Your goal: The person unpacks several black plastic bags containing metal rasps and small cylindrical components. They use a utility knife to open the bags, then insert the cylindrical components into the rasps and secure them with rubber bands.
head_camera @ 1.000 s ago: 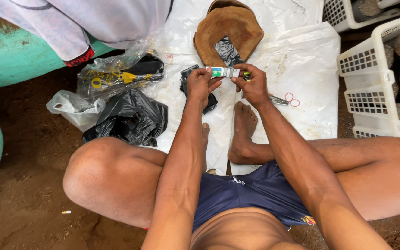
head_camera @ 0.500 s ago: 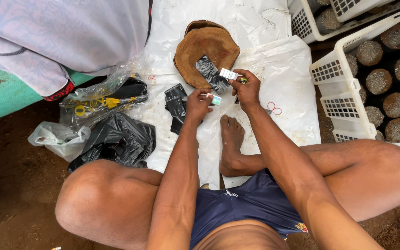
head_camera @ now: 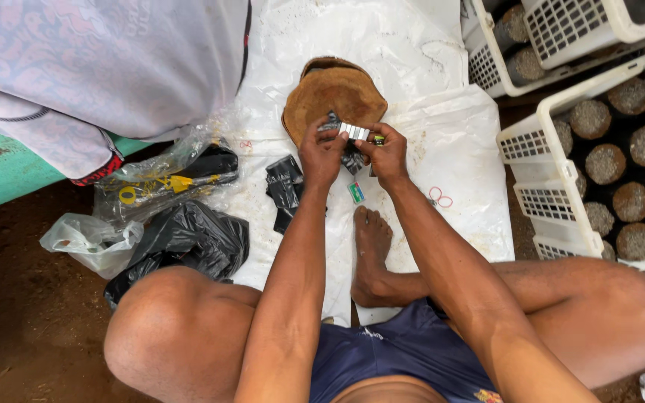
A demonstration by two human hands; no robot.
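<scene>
Both hands meet over a brown round block [head_camera: 334, 93] on a white sheet [head_camera: 382, 37] spread on the dirt floor [head_camera: 24, 328]. The left hand [head_camera: 321, 153] and right hand [head_camera: 387, 153] each pinch one end of a small white strip pack [head_camera: 353, 131], fingers pressed together on it, just above the block's near edge. Dark crumpled foil [head_camera: 351, 158] sits under the hands. A small green-and-white label [head_camera: 355, 192] lies flat on the sheet just below the right hand, beside the bare foot [head_camera: 371, 250]. Two red rubber bands [head_camera: 440, 198] lie to the right of it, apart from the hand. Left of the left forearm lies a folded black bag [head_camera: 285, 190]; further left are a clear bag with yellow and black tools [head_camera: 162, 183], a heap of black plastic [head_camera: 184, 239] and a limp clear bag [head_camera: 83, 239]. Patterned cloth [head_camera: 106, 67] hangs over a green surface [head_camera: 1, 175] at upper left. On the right, white crates [head_camera: 531, 157] packed with round dark-topped cylinders [head_camera: 625, 201] close that side off, their edge near the sheet's right border. The knees hem the near side; the bare sheet beyond the block is the most open ground.
</scene>
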